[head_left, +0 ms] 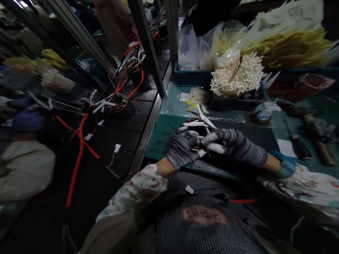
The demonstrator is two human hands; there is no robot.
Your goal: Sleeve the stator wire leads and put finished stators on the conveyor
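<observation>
Both hands wear grey striped gloves with white fingertips and meet over the front of the green table. My left hand [184,148] has its fingers curled around a wire harness [189,121], a dark and orange bundle of wires mostly covered by my hands. From the bundle stick out white sleeves [196,124], some pointing left and some up and away. My right hand [233,145] pinches at the same harness, its fingertips close to the left ones. What exactly lies between the fingertips is too small and dark to make out.
Behind the hands, a tray holds a bundle of white-tipped sticks [235,77] and bags of yellow pieces [288,49]. A screwdriver [298,143] and a hammer-like tool [321,141] lie right. Leftward, a conveyor [137,120] carries orange-sleeved harnesses [81,141]; a co-worker's arm [26,165] is beyond.
</observation>
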